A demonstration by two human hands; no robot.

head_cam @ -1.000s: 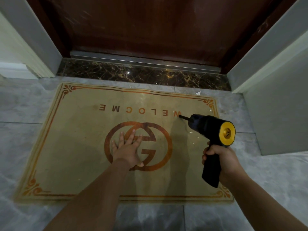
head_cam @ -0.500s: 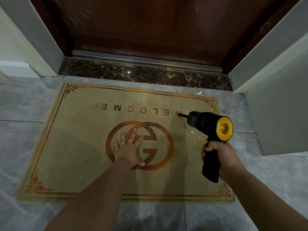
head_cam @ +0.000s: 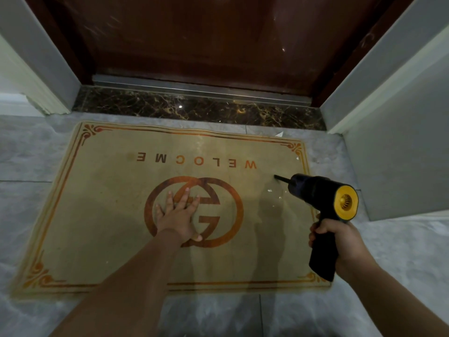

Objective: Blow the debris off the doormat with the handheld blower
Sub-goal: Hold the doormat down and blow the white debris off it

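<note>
This was the entrance of a home, seen from just outside the front door. A dark reddish wooden door (head_cam: 206, 37) stood shut above a metal sill and a dark marble threshold (head_cam: 194, 109); a tan "WELCOME" doormat (head_cam: 102, 215) lay on grey floor tiles (head_cam: 401, 251) between pale walls.
</note>
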